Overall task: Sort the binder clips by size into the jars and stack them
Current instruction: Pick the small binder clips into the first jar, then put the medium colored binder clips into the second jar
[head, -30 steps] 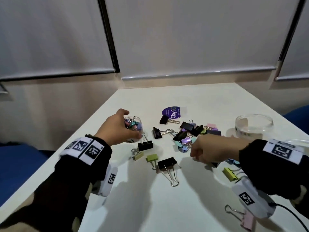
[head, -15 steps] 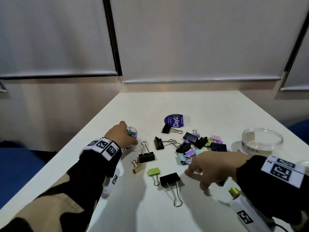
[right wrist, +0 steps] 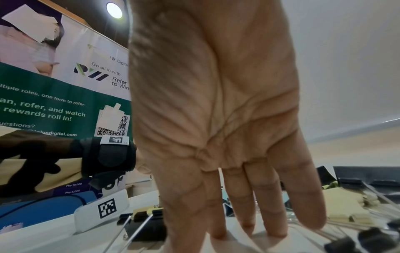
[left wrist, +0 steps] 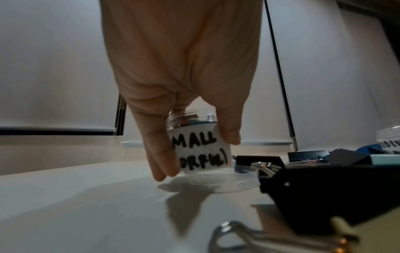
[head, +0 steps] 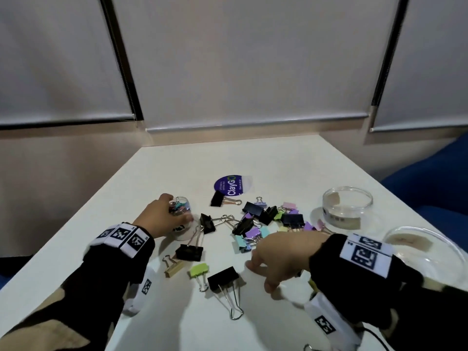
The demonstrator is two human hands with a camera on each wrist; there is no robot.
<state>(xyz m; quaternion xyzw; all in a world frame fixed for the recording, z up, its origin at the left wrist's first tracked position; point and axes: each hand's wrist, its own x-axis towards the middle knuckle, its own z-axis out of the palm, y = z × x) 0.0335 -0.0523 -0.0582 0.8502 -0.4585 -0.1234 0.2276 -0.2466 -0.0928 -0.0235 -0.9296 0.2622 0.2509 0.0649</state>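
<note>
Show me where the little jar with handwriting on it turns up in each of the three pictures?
Head: small jar, left of centre, gripped by the left hand.
Left wrist: small jar, centre, between the fingers.
Right wrist: not in it.
Shared landmark: the left hand's grip.

— Office, or someone's home?

— Office, I'd say, a meeting corner. Pale roller blinds (head: pixel 240 59) are drawn over every window, their bead chain (left wrist: pixel 118 118) hanging loose, above a plain white table (head: pixel 177 168).

— Anything firmer?

— A corporate referral banner (right wrist: pixel 54 95) stands beside it, with a QR code and a company web address. Blue seating (head: pixel 430 178) flanks the table.
</note>
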